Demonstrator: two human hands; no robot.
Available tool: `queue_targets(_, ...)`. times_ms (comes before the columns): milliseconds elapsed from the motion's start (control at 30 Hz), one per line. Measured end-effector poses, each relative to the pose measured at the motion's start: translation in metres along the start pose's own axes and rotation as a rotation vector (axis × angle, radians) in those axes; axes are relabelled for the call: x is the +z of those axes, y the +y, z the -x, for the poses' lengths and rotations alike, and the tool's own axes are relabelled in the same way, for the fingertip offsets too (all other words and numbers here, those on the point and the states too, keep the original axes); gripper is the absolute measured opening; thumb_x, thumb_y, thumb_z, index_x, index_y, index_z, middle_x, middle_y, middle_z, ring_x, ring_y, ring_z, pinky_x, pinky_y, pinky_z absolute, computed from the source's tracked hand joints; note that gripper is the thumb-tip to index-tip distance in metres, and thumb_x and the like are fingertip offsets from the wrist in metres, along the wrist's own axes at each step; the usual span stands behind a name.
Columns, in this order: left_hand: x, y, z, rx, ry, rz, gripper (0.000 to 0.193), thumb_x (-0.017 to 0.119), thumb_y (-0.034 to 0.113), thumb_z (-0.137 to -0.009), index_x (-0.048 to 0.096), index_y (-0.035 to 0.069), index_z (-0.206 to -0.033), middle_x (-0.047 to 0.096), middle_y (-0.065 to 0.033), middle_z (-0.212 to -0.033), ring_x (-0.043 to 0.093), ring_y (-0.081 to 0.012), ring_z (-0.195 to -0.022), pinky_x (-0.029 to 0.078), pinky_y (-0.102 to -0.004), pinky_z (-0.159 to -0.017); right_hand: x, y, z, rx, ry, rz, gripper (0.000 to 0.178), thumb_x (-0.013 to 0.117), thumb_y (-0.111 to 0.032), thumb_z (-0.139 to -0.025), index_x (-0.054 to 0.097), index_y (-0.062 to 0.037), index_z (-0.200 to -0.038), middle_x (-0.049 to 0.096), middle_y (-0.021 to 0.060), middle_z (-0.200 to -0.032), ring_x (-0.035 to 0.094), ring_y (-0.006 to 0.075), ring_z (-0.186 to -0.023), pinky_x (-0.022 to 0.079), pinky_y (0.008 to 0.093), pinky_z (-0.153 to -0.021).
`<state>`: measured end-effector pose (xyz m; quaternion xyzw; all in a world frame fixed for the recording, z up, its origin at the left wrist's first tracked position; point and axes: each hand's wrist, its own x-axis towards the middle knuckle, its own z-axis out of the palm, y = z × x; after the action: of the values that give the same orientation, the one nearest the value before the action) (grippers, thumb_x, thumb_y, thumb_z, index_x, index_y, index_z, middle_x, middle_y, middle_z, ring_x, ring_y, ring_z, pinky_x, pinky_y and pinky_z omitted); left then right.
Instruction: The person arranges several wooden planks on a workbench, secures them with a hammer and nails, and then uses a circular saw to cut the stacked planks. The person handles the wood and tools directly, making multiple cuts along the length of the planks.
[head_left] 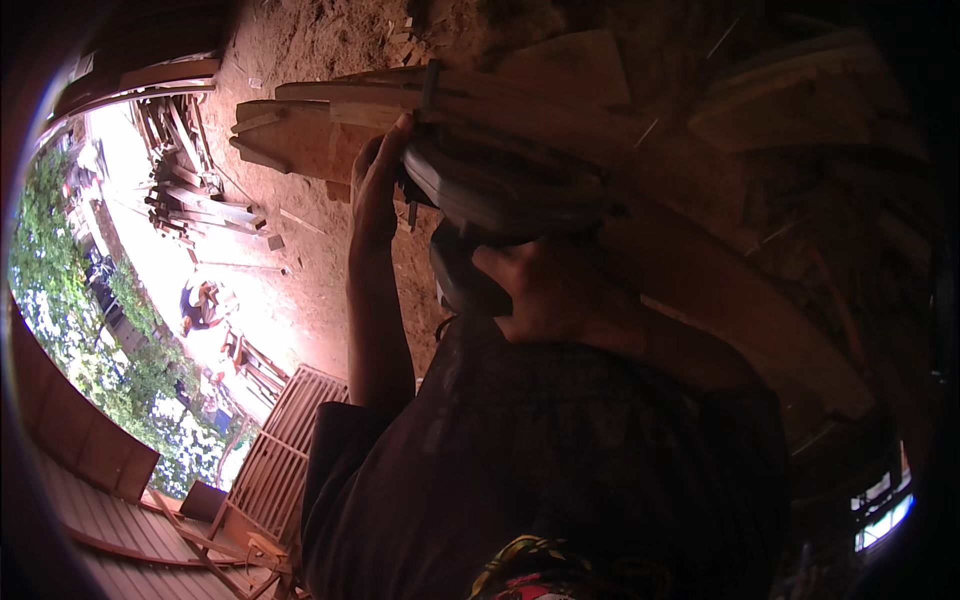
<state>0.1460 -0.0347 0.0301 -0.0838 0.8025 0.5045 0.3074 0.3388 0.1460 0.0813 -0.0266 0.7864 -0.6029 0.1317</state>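
A dark, bulky hand-held power tool (490,185) with a grey rounded body lies over long wooden boards (300,120) in front of me; shadow hides its exact kind. My right hand (550,285) is wrapped round its near, rear part, the thumb toward the left. My left hand (375,180) reaches up to the tool's left front end, with the fingers bent against it and partly hidden. Just beyond the left fingertips, a narrow dark metal bar (430,90) crosses the boards. The tool's underside and contact with the wood cannot be seen.
A curved plank (740,300) stretches to the right in deep shade. More boards (790,95) lie at the far right. Stacked timber (185,170) is on the sunlit ground at left, near a crouching person (197,305). A slatted wooden panel (285,445) stands at lower left.
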Motion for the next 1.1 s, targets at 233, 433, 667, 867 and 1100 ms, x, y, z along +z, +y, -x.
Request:
queue_targets(233,-0.002,-0.001,-0.002,0.000,0.010,-0.039,0.078,0.079,0.066,-0.090,0.074,-0.006,-0.120,0.069,-0.0085,-0.102,0.060,-0.0176,-0.097,0.046,-0.0316,-0.089,0.003,0.002,-0.001,-0.026,0.001,0.001,0.042,0.083,-0.018,-0.072,0.066,-0.0005,-0.106,0.075,0.0217,-0.081,0.078,0.0404,-0.083,0.064,0.0512,-0.078)
queue_targets(433,-0.005,-0.001,-0.003,-0.011,0.020,-0.062,0.078,0.078,0.066,-0.090,0.074,-0.006,-0.120,0.069,-0.0089,-0.102,0.061,-0.0180,-0.097,0.046,-0.0320,-0.089,-0.002,-0.004,-0.003,0.012,-0.041,-0.004,0.040,0.083,-0.017,-0.071,0.065,-0.0005,-0.103,0.075,0.0223,-0.081,0.078,0.0413,-0.083,0.063,0.0522,-0.077)
queue_targets(667,-0.006,0.002,-0.003,-0.005,0.003,-0.055,0.077,0.077,0.066,-0.091,0.074,-0.006,-0.117,0.067,-0.0071,-0.098,0.059,-0.0168,-0.093,0.044,-0.0312,-0.086,0.000,-0.002,-0.006,-0.002,-0.029,-0.013,0.040,0.083,-0.018,-0.071,0.064,-0.0007,-0.103,0.074,0.0228,-0.081,0.078,0.0418,-0.083,0.063,0.0529,-0.076)
queue_targets(867,-0.010,0.000,-0.005,0.004,0.012,-0.057,0.071,0.076,0.063,-0.094,0.075,-0.005,-0.116,0.066,-0.0054,-0.095,0.058,-0.0155,-0.091,0.044,-0.0301,-0.085,0.001,-0.004,-0.008,0.008,-0.035,-0.019,0.040,0.083,-0.020,-0.072,0.064,-0.0012,-0.102,0.074,0.0228,-0.081,0.078,0.0416,-0.082,0.063,0.0530,-0.075)
queue_targets(1100,-0.006,0.016,-0.001,-0.024,-0.044,-0.019,0.064,0.071,0.057,-0.100,0.076,-0.003,-0.121,0.072,-0.0078,-0.103,0.062,-0.0162,-0.097,0.046,-0.0311,-0.090,-0.010,-0.014,-0.012,0.073,-0.098,-0.041,0.043,0.082,-0.024,-0.076,0.066,-0.0010,-0.108,0.075,0.0225,-0.084,0.078,0.0400,-0.085,0.063,0.0517,-0.077)
